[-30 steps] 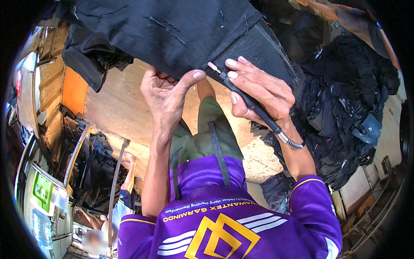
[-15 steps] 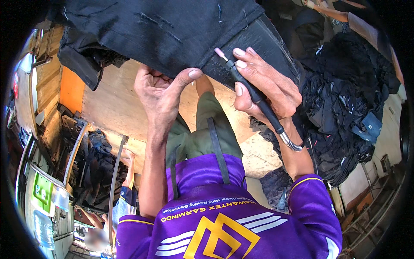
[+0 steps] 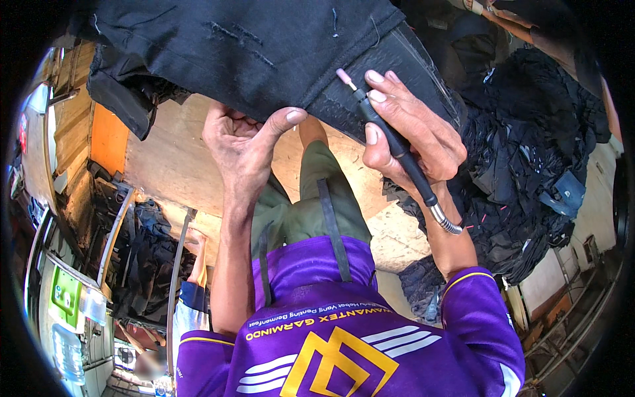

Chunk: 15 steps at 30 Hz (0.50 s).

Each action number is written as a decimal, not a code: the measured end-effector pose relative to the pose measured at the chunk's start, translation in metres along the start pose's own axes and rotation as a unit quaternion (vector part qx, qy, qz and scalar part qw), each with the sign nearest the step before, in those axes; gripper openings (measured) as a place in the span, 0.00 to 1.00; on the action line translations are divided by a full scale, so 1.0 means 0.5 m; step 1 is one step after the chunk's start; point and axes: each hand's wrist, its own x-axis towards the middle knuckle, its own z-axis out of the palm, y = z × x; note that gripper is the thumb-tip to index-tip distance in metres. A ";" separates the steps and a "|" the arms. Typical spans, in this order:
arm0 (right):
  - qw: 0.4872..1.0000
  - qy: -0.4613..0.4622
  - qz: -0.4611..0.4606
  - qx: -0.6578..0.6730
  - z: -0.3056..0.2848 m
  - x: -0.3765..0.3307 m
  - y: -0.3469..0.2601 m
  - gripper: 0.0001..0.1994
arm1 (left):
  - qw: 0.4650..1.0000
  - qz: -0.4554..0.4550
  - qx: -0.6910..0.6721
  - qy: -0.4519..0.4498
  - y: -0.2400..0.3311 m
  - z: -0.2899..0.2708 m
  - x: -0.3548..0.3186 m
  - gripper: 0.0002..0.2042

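Note:
A black denim garment [image 3: 192,59] with small frayed slits and loose threads is stretched over a dark flat board [image 3: 390,69], whose bare end shows at the right. My left hand [image 3: 241,142] grips the garment's near edge, thumb on top and fingers curled beneath, partly hidden. In my right hand [image 3: 430,135] is a black rotary grinder handpiece [image 3: 413,173], held like a pen. Its pink grinding stone [image 3: 344,76] points up and left beside the garment's hem seam; whether it touches the cloth I cannot tell. A coiled metal sleeve [image 3: 444,220] leads off its rear end.
A large heap of black garments [image 3: 522,152] lies to the right, with more dark clothing [image 3: 142,258] at the left. Wooden boards [image 3: 172,152] lie below the work. A green container [image 3: 64,294] and a clear water bottle [image 3: 68,351] stand lower left. Other people show at the edges.
The handpiece and my right hand have shifted slightly to the right, and the stone tip sits a little farther off the seam. My left hand has moved slightly left, keeping its grip.

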 end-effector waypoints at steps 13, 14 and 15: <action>0.989 -0.122 -0.032 0.079 -0.008 0.005 -0.011 0.17 | 0.999 -0.021 0.026 -0.003 0.003 -0.008 0.002 0.23; 0.989 -0.116 -0.039 0.082 -0.005 0.005 -0.010 0.18 | 0.999 -0.025 0.035 -0.005 0.002 -0.010 0.002 0.22; 0.990 -0.114 -0.036 0.079 -0.005 0.005 -0.010 0.18 | 0.999 -0.025 0.039 -0.008 0.001 -0.012 0.003 0.20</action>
